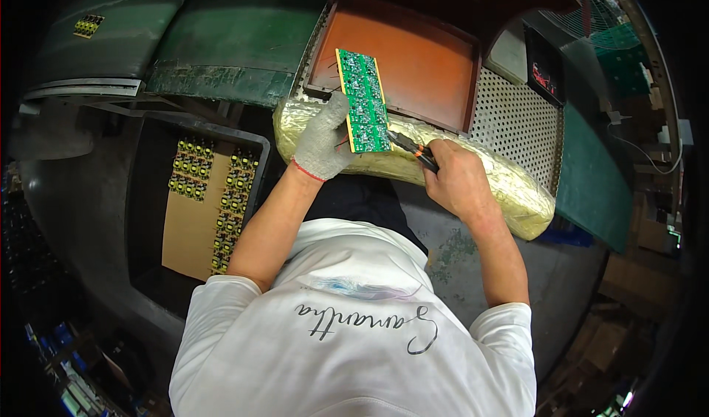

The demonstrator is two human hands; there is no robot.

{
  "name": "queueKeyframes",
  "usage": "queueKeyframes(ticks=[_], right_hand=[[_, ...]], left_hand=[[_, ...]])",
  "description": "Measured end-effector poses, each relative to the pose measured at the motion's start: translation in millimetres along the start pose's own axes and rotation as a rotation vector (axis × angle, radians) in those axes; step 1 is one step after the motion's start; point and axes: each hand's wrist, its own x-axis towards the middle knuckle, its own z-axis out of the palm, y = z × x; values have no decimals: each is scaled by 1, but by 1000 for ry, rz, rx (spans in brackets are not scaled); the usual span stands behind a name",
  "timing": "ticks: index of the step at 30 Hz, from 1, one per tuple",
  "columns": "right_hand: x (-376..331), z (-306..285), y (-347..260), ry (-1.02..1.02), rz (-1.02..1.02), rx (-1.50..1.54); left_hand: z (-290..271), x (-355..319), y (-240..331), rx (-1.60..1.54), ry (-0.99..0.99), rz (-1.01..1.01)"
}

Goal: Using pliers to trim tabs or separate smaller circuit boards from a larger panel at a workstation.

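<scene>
My left hand (325, 138), in a grey knit glove with a red cuff edge, is closed on the left side of a green circuit board (363, 103). The board is held up and tilted, its small soldered parts facing me; thin dark wire leads stick out past its left edge. Bare, my right hand (459, 178) grips dark pliers or cutters (416, 150) with an orange band on the handle. Their tip is at the board's lower right edge; I cannot tell whether the jaws touch it.
Behind the board lies an orange-red tray (413, 55), with a foil-wrapped roll (509, 188) along its front. A perforated metal plate (521, 114) is to the right. At left, a dark bin (144, 217) holds cardboard (188, 228) and several circuit boards (235, 203). Another small board (88, 26) rests on a green surface.
</scene>
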Motion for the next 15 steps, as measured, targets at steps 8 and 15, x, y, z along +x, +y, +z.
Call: queueKeyframes(ticks=[8,15], right_hand=[[0,2,-5,41,16,27],[-1,-6,-13,41,63,-21]], left_hand=[[3,-1,-3,106,3,31],[5,-2,-3,212,-7,58]])
